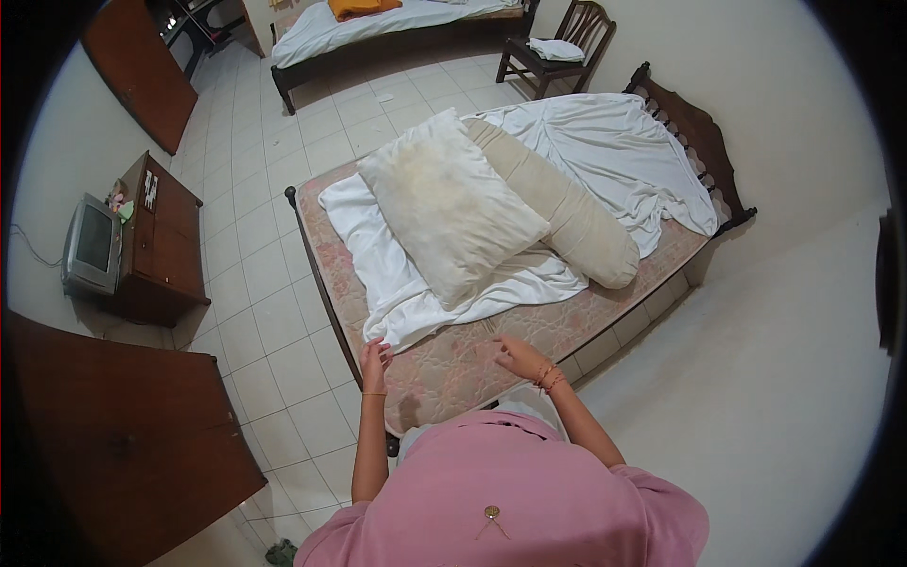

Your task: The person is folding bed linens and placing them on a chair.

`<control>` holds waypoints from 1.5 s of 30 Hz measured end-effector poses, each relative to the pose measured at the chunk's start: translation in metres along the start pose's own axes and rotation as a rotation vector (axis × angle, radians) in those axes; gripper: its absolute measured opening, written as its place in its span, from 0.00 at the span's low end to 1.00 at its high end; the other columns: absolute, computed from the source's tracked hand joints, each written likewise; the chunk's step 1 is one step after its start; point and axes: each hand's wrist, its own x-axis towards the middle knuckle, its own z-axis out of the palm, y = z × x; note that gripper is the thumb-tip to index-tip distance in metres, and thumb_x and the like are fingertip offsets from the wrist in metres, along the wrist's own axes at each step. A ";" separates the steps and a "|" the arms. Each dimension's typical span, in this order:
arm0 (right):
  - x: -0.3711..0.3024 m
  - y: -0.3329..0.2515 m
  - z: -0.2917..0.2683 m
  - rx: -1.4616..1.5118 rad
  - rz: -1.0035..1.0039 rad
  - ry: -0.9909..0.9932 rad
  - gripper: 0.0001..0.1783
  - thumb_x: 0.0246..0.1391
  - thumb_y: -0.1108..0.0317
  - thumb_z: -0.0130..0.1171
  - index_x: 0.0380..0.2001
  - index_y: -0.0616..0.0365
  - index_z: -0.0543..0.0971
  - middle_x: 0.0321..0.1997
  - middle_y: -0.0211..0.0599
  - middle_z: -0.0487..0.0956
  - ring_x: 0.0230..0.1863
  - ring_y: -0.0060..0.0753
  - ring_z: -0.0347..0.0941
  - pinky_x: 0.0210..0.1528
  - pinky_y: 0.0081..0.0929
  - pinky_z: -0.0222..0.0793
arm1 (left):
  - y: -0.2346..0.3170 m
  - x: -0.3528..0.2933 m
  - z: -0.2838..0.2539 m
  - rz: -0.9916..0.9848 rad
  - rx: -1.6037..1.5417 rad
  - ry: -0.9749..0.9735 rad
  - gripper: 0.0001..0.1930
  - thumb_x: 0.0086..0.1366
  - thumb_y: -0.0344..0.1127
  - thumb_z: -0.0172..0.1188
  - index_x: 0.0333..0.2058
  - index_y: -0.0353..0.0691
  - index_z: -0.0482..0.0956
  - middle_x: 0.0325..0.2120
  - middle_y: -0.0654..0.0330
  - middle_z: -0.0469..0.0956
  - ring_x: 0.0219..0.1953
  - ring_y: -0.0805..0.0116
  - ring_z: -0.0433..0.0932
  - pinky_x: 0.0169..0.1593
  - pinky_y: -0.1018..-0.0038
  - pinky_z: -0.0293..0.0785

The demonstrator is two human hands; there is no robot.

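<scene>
Over the near left corner of the bed, my left hand [375,359] is held up with its fingers apart, by the corner of a crumpled white sheet [378,283]; it holds nothing that I can see. My right hand [521,358], with bracelets at the wrist, hovers above the bare floral mattress [444,378], fingers loosely bent and nothing visible in them. A stained white pillow [444,203] lies on the sheet. Beside it a long beige bolster [557,203] stretches across the bed. Another white sheet [605,151] is rumpled near the headboard.
The dark wooden headboard [694,132] stands at the right, near the wall. Left of the bed are a tiled floor [283,340], a wooden cabinet [165,236] with a small television [93,246], and brown wooden furniture [132,425]. Farther off are a chair [557,57] and a second bed [397,42].
</scene>
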 end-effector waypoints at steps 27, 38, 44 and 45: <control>0.017 0.237 -0.225 -0.301 0.046 -0.051 0.21 0.41 0.63 0.54 0.40 0.58 0.67 0.34 0.50 0.72 0.37 0.51 0.68 0.38 0.41 0.65 | -0.088 -0.019 0.291 -0.168 -0.100 0.010 0.12 0.59 0.38 0.43 0.39 0.44 0.70 0.28 0.63 0.72 0.27 0.75 0.71 0.30 0.80 0.68; -0.058 0.258 -0.242 -0.229 0.180 0.002 0.23 0.42 0.67 0.54 0.44 0.62 0.65 0.37 0.49 0.71 0.38 0.46 0.67 0.41 0.35 0.63 | -0.091 0.033 0.315 -0.143 -0.172 -0.030 0.13 0.58 0.41 0.45 0.39 0.43 0.69 0.28 0.62 0.71 0.27 0.72 0.71 0.30 0.77 0.67; -0.073 0.310 -0.293 -0.155 0.176 0.159 0.23 0.42 0.67 0.55 0.43 0.62 0.65 0.40 0.53 0.70 0.44 0.49 0.65 0.44 0.35 0.62 | -0.105 0.041 0.395 -0.122 -0.059 -0.086 0.14 0.57 0.42 0.44 0.39 0.42 0.69 0.28 0.62 0.71 0.27 0.72 0.70 0.31 0.77 0.67; -0.073 0.324 -0.307 -0.143 0.239 0.142 0.23 0.42 0.67 0.55 0.43 0.63 0.65 0.41 0.53 0.69 0.44 0.49 0.65 0.45 0.35 0.61 | -0.109 0.042 0.417 -0.132 -0.060 -0.104 0.14 0.57 0.42 0.44 0.39 0.42 0.69 0.29 0.61 0.71 0.27 0.72 0.70 0.32 0.77 0.67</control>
